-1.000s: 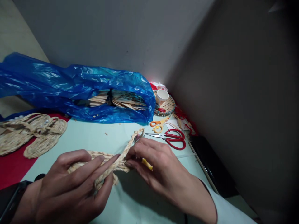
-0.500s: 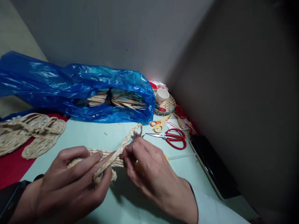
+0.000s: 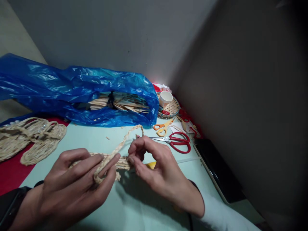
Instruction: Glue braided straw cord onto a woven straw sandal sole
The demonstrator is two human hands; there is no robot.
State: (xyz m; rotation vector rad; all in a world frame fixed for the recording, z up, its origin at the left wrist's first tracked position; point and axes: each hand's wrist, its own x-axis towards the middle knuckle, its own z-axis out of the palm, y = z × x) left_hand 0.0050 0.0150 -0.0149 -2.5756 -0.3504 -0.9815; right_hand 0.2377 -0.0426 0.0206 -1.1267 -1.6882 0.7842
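Note:
My left hand is closed over a small woven straw sandal, fingers lying across its sole and pinning a braided straw strap that loops up toward the far side. My right hand pinches at the sandal's right end with thumb and forefinger. A yellow thing shows under that palm; whether the hand holds it I cannot tell. Both hands rest over the pale green table.
A blue plastic bag with straw strips lies behind. Red scissors, orange scissors, a woven tray with a white cup, finished straw sandals on red cloth at left, and a dark phone at right.
The strap's loop has risen and shifted left. My right hand has lifted its fingers into a pinch at the sandal's end. My left hand has curled tighter over the sole.

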